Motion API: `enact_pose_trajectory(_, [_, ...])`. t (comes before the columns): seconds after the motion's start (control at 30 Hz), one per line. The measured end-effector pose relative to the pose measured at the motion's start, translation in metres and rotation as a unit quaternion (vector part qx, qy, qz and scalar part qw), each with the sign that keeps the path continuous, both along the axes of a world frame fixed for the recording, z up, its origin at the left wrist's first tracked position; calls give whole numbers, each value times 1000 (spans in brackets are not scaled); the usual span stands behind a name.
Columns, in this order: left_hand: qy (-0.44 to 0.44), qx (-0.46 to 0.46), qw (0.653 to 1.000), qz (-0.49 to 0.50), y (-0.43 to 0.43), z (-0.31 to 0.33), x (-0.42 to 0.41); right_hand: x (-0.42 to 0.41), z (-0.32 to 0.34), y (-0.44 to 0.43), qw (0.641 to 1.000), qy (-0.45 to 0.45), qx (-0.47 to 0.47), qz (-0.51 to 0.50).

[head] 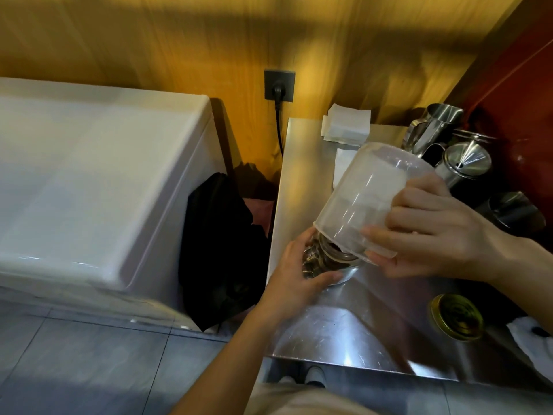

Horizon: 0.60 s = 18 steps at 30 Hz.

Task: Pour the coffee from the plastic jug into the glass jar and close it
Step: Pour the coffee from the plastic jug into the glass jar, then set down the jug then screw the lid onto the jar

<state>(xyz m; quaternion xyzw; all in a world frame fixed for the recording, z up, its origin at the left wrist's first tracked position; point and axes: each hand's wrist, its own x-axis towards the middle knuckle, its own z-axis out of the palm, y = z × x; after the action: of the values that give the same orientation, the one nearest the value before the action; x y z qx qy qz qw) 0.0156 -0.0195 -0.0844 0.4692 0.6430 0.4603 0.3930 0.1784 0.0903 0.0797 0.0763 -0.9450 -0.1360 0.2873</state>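
Observation:
A clear plastic jug (368,199) is tipped steeply, bottom up, with its rim over the mouth of a glass jar (329,260). My right hand (431,232) grips the jug by its side and handle. My left hand (299,271) wraps the jar, which stands on the steel counter (344,333). Brown coffee shows inside the jar; most of the jar is hidden by the jug and my fingers. A gold metal lid (456,317) lies upside down on the counter at the right, apart from the jar.
Steel pitchers and a funnel (449,145) crowd the counter's back right. White paper napkins (347,124) lie at the back. A white cloth (532,339) sits at the far right. A white chest appliance (89,190) and a black bag (221,250) stand left of the counter.

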Motion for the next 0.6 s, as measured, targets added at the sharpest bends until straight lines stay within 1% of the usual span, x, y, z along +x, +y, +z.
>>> enact_pose_trajectory(0.07, [-13,-1,1000,2,-2,1,0,3,-2,2,996,53,-58,-52])
enact_pose_trajectory(0.1, [-20,1,1000,2,-3,2,0,6,-3,4,987,88,-95,-91])
enact_pose_trajectory(0.17, [-26,2,1000,-1,-4,3,1,12,-8,7,954,156,-192,-169])
enact_pose_trajectory(0.27, [-43,-1,999,-9,-5,4,0,21,-21,11,877,244,-341,-236])
enact_pose_trajectory(0.37, [-35,-5,999,-10,-6,4,-1,29,-39,17,806,294,-422,-294])
enact_pose_trajectory(0.47, [-37,-10,999,-6,-6,4,-1,28,-55,17,719,352,-536,-269])
enact_pose_trajectory(0.53, [-34,-14,999,-6,-5,5,-1,28,-66,18,670,387,-584,-247])
enact_pose_trajectory(0.6, [-25,-13,1000,-8,-5,6,-1,28,-79,18,619,419,-615,-252])
